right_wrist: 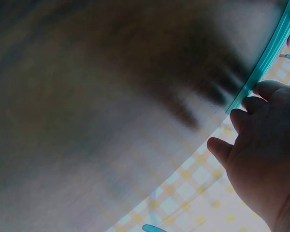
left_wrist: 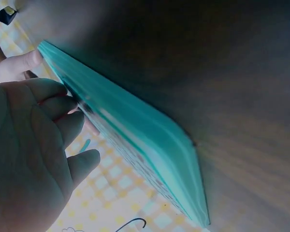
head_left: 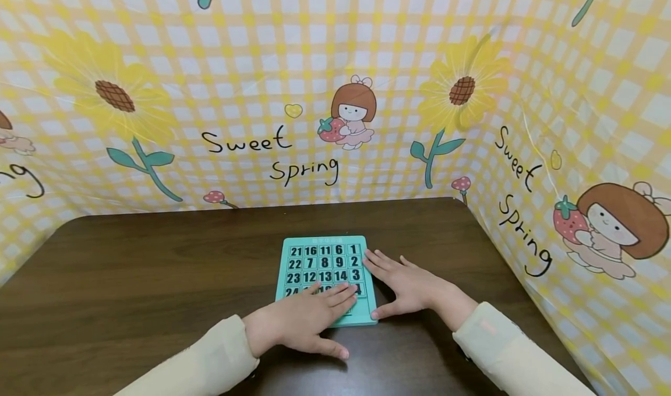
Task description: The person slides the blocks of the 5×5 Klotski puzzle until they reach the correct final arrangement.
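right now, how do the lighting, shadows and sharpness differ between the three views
Head view: bright, with uncovered numbers on the teal board readable; left wrist view: dimmer, those numbers too smeared to read, the table dark and soft; right wrist view: blurred shadow streaks near the right fingers.

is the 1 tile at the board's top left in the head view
No, the 1 tile sits at the top right of the board, and the 21 tile is top left.
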A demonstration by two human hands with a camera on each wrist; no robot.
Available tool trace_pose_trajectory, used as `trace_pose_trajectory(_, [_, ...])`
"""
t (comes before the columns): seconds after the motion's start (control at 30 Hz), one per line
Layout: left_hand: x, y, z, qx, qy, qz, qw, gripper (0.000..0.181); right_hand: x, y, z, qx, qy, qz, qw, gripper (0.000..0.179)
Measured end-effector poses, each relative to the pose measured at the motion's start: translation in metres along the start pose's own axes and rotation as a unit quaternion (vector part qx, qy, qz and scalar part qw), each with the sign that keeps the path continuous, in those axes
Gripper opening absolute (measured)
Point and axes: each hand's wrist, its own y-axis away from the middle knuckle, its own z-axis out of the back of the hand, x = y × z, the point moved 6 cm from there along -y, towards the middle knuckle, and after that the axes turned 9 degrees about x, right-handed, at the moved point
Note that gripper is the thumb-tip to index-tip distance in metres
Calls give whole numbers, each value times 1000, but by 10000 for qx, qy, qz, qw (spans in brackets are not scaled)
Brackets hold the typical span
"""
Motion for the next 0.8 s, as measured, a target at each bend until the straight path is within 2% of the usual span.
trace_pose_trajectory(0.3, [3,26,-6,-133,168,78,9997,93,0,0,0,9,1,-34,10000,108])
trace_pose_trajectory(0.43, [3,35,-9,-189,60,89,9998,95,-2,1,3,-26,44,-87,9999,108])
trace_pose_trajectory(0.6, [1,38,-13,-211,-128,76,9997,101,-2,1,3,-33,29,-67,10000,108])
trace_pose_trajectory(0.8, [-4,36,-15,-243,-293,20,9993,105,1,0,0,-7,-18,-5,10000,108])
